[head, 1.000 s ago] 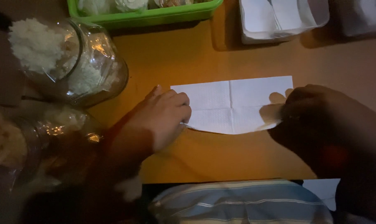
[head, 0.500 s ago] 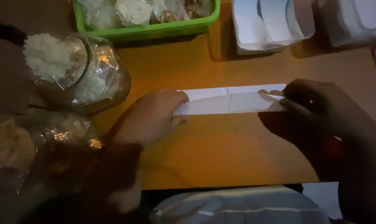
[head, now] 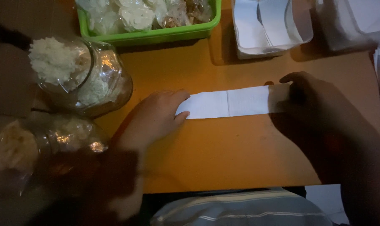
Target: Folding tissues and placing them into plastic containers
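Paper: a white paper strip [head: 234,103] lies flat on the orange table [head: 223,159], long side running left to right, with a crease across its middle.
Left hand: the left hand [head: 154,119] rests palm down at the strip's left end, fingers together, fingertips pressing on that end; it pinches nothing.
Right hand: the right hand [head: 313,100] covers the strip's right end, fingers curled over the edge; the dim light hides whether it pinches the paper or only presses it.
Progress: judging by its narrow shape, the sheet is already folded lengthwise into a band; both hands appear to be flattening it, and nothing is wrapped in it yet.
Far side: a green tray [head: 156,35] of pale wrapped pieces, and to its right a white container [head: 271,29] holding more white sheets.
Left side: two clear jars, the farther glass jar [head: 79,75] holding white crumbly stuff, the near jar [head: 35,146] blurred.
Near edge: striped cloth [head: 244,209] below the table's edge.
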